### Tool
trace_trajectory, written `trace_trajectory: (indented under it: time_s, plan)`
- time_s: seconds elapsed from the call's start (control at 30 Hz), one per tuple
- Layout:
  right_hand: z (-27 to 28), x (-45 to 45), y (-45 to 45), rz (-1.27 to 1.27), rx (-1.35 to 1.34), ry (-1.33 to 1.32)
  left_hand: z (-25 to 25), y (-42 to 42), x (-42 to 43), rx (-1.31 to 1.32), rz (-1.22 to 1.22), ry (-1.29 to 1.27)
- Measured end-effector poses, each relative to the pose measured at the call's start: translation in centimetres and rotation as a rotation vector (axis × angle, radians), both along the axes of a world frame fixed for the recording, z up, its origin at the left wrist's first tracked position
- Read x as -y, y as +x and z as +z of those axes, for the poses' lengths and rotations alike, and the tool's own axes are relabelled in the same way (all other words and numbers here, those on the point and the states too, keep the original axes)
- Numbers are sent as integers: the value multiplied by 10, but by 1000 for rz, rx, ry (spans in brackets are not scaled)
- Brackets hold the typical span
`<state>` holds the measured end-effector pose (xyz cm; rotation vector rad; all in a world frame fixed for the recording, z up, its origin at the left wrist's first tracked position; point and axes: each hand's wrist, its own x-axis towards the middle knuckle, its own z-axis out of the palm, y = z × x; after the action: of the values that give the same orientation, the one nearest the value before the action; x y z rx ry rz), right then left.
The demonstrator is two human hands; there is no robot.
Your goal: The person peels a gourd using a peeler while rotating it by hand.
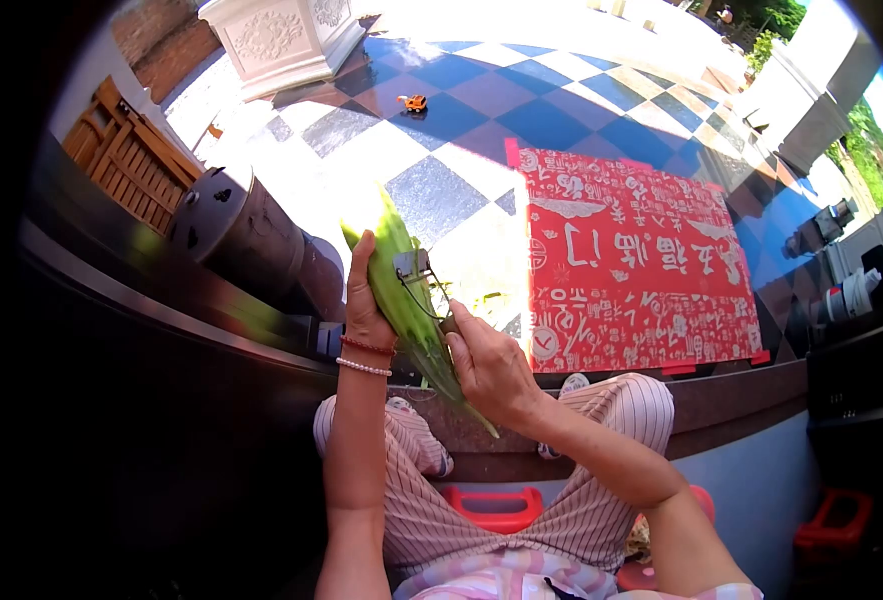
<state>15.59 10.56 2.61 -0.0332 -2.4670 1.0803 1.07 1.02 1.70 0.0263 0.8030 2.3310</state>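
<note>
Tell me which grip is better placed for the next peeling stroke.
Right, most likely: the right grip holds the peeler, whose head appears to rest against the vegetable. The left grip is occupied supporting the vegetable and holds no tool.

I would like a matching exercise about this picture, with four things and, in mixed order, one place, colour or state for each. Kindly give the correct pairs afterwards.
Things:
1. long green vegetable
2. peeler
3. mat
4. small toy-like object

Descriptions:
A. red, with pale writing
B. gripped by the right hand
C. orange, out on the checkered tiles
D. gripped by the left hand

Right pairs: 1-D, 2-B, 3-A, 4-C
</note>
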Motion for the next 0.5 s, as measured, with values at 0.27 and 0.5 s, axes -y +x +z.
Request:
trace_trajectory:
  time_s: [0.27, 0.5]
  plan:
    - [3, 0, 9, 121, 49, -89, -2, -15, 14, -12, 40, -8]
    - [0, -5, 22, 233, 90, -195, -8, -26, 21, -14, 128, -112]
